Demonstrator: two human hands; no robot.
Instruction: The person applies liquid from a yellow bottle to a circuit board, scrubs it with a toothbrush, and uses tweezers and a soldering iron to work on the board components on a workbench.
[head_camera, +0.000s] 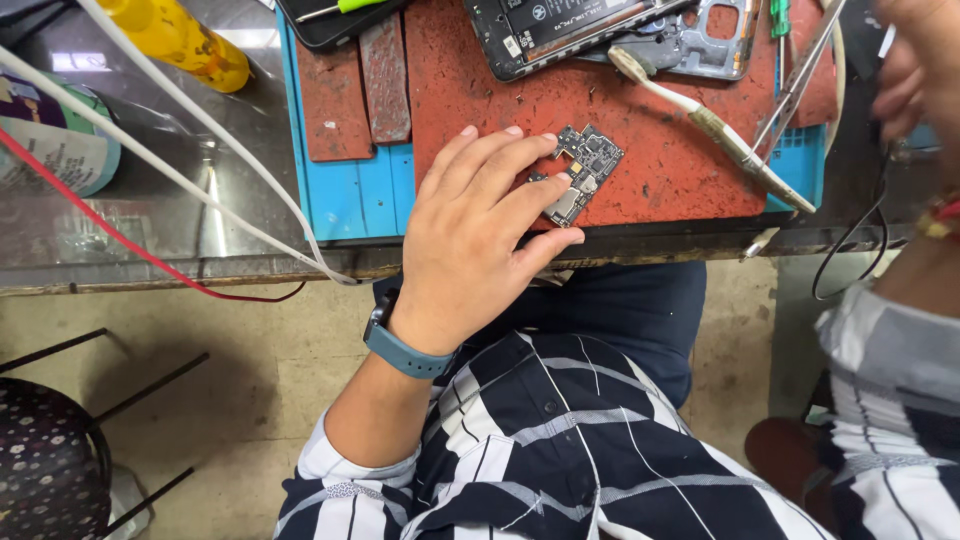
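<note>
Fingertips (520, 150) of the left hand (475, 235) are pressing down on a small dark circuit board (583, 172), the fingers spread and lying flat rather than curled, so the hand is pinning the board, not clasping it; the thumb is reaching along the board's lower edge. The board is lying on a worn red mat (660, 150) near the mat's front edge, tilted slightly, with its upper right corner showing clear of the fingers. A blue-strapped watch (400, 345) is sitting on that wrist. Beyond the board, an opened phone (560, 30) is resting at the top of the mat, with a bare metal frame (710, 40) just beside it. A stained brush (715, 130) is lying diagonally across the mat to the right, and tweezers (800, 80) are crossing near its handle. The red mat is sitting on a blue work mat (350, 200) on a glass-topped bench (150, 230), where white cable (200, 170) and red cable (110, 230) are trailing past a yellow bottle (185, 40). The right hand (915, 70) is hovering at the far upper right, blurred and cut by the frame edge; it may be holding something, but I cannot tell.
</note>
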